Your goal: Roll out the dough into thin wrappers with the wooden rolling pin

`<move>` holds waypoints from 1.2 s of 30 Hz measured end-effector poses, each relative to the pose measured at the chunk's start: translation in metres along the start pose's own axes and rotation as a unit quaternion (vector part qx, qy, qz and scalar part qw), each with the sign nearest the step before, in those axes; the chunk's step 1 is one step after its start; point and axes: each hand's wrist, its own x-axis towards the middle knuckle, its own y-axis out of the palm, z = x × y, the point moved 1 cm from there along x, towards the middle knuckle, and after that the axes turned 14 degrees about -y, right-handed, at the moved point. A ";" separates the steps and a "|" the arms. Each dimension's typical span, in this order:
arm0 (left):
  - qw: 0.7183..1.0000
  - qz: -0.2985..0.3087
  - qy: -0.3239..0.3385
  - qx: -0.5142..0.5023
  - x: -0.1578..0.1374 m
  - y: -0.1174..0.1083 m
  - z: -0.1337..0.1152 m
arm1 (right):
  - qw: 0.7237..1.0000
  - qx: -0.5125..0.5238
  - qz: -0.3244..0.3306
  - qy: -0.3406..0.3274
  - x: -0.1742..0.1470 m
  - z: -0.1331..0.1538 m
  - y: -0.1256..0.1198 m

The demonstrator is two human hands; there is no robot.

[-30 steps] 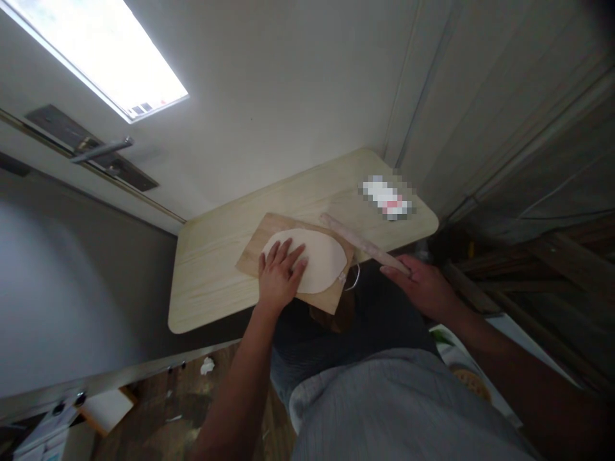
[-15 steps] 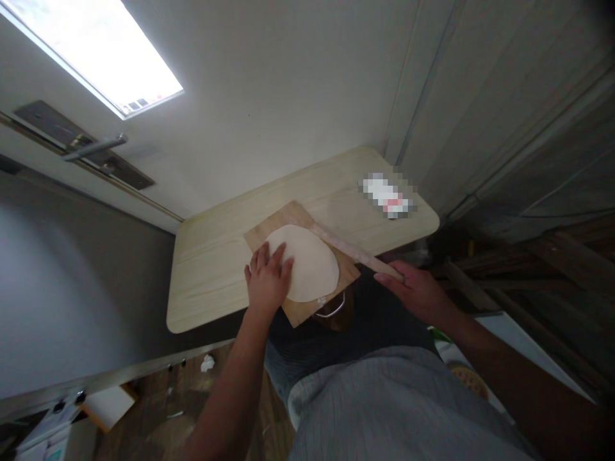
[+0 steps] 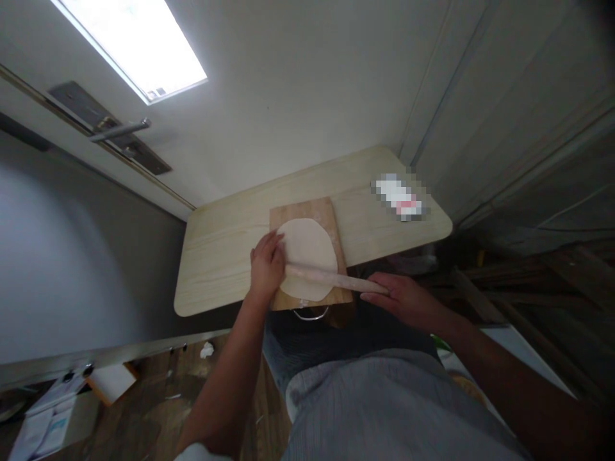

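A flat round sheet of dough (image 3: 307, 243) lies on a wooden cutting board (image 3: 314, 209) with a metal handle (image 3: 311, 317) at its near edge. Across the lower part of the dough rests a pale rolling pin (image 3: 331, 278). My right hand (image 3: 401, 298) is closed around the pin's right end, beyond the board's edge. At the dough's left side, my left hand (image 3: 269, 259) has its fingers together and curled over the pin's left end, which the hand hides.
The light wooden table (image 3: 216, 256) stands against a white door with a metal lever handle (image 3: 120, 130). A blurred-out white and red item (image 3: 398, 197) lies at the table's right end. Crumpled white paper (image 3: 206, 349) is on the floor.
The board has turned clockwise with the dough, so its handle edge now faces me. The rolling pin has moved left onto the dough. My left hand has shifted from the dough's top to its left edge.
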 end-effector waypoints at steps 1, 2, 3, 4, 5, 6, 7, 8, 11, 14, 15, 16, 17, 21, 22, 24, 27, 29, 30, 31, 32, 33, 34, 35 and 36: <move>1.000 -0.014 0.003 -0.026 -0.002 -0.001 -0.005 | 1.000 -0.004 0.003 -0.005 0.002 0.002 -0.001; 0.999 -0.023 0.011 -0.042 -0.005 -0.002 -0.012 | 1.000 -0.009 0.006 -0.009 0.005 0.003 -0.002; 0.999 -0.017 0.024 -0.040 -0.008 -0.002 -0.020 | 1.000 -0.015 0.010 -0.012 0.007 0.003 -0.004; 0.999 -0.003 0.038 -0.023 -0.011 -0.001 -0.029 | 1.000 -0.023 0.015 -0.016 0.009 0.003 -0.006; 0.999 0.007 0.048 0.000 -0.013 0.000 -0.037 | 0.999 -0.031 0.019 -0.020 0.010 0.003 -0.007; 0.998 0.012 0.049 0.025 -0.015 0.002 -0.043 | 0.999 -0.038 0.022 -0.023 0.011 0.002 -0.009; 0.997 0.021 0.043 0.052 -0.017 0.004 -0.048 | 0.998 -0.044 0.024 -0.026 0.012 0.001 -0.010; 0.996 0.027 0.034 0.075 -0.019 0.006 -0.051 | 0.998 -0.050 0.024 -0.027 0.011 0.000 -0.011; 0.992 0.034 0.012 0.123 -0.027 0.011 -0.053 | 0.997 -0.069 0.009 -0.025 0.008 0.000 -0.010; 0.987 0.030 0.002 0.157 -0.034 0.012 -0.052 | 0.993 -0.105 -0.051 -0.019 0.005 0.005 -0.001; 0.986 0.030 -0.002 0.164 -0.036 0.011 -0.052 | 0.989 -0.122 -0.080 -0.019 0.005 0.007 0.003; 0.985 0.030 -0.006 0.169 -0.037 0.010 -0.052 | 0.981 -0.148 -0.122 -0.019 0.007 0.010 0.007; 0.985 0.030 -0.009 0.170 -0.038 0.010 -0.052 | 0.973 -0.176 -0.150 -0.023 0.009 0.012 0.011; 0.986 0.025 -0.013 0.167 -0.036 0.011 -0.052 | 0.945 -0.256 -0.204 -0.025 0.022 0.018 0.023; 0.986 0.023 -0.011 0.166 -0.035 0.011 -0.052 | 0.939 -0.268 -0.212 -0.023 0.025 0.019 0.023; 0.986 0.022 -0.009 0.166 -0.032 0.013 -0.051 | 0.932 -0.284 -0.225 -0.017 0.031 0.018 0.023; 0.984 0.022 -0.011 0.177 -0.029 0.014 -0.052 | 0.929 -0.287 -0.234 -0.016 0.035 0.016 0.021; 0.982 0.021 -0.009 0.187 -0.027 0.016 -0.053 | 0.931 -0.278 -0.237 -0.014 0.037 0.014 0.020; 0.982 0.020 -0.007 0.190 -0.025 0.016 -0.054 | 0.932 -0.273 -0.239 -0.012 0.038 0.013 0.020; 0.981 0.019 -0.006 0.192 -0.024 0.017 -0.054 | 0.932 -0.270 -0.242 -0.009 0.040 0.012 0.019; 0.981 0.020 -0.005 0.193 -0.022 0.017 -0.054 | 0.932 -0.268 -0.245 -0.006 0.041 0.011 0.019; 0.981 0.021 -0.005 0.193 -0.020 0.018 -0.054 | 0.931 -0.268 -0.248 -0.002 0.043 0.010 0.019; 0.981 0.023 -0.004 0.192 -0.018 0.019 -0.054 | 0.930 -0.269 -0.249 0.003 0.045 0.009 0.018; 0.981 0.025 -0.003 0.191 -0.016 0.019 -0.055 | 0.930 -0.270 -0.250 0.007 0.047 0.008 0.017; 0.982 0.026 -0.002 0.189 -0.014 0.020 -0.055 | 0.930 -0.272 -0.248 0.011 0.050 0.006 0.016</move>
